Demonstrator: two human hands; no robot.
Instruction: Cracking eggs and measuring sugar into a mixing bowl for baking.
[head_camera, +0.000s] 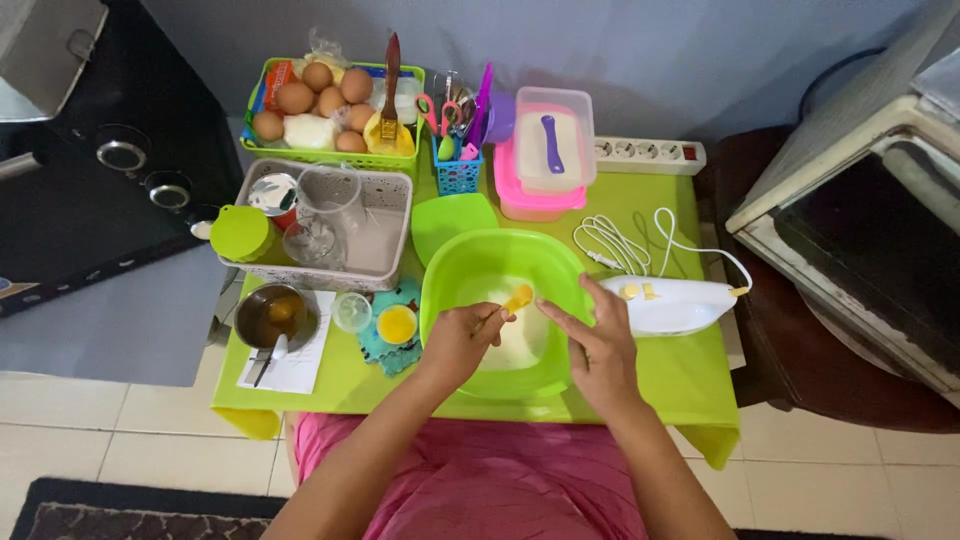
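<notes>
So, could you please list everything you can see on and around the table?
table: one, lime green, centre
mixing bowl: one, green, front centre
eggs: several, brown, green basket at the back
hand mixer: one, white, right of bowl
lidded boxes: two stacked, pink, back
metal cup: one, left
oven: one, far right
left hand: holds yellow spoon over bowl
right hand: on bowl rim

Free: bare worktop (690, 375) strip in front of the hand mixer (672, 305) at your right | Blocked left: small cups (397, 324), metal pot (275, 315) beside green bowl (500, 262) | Blocked behind: lidded tubs (553, 150), grey basket (385, 270) | Right: coiled cord (610, 243) lies across worktop
</notes>
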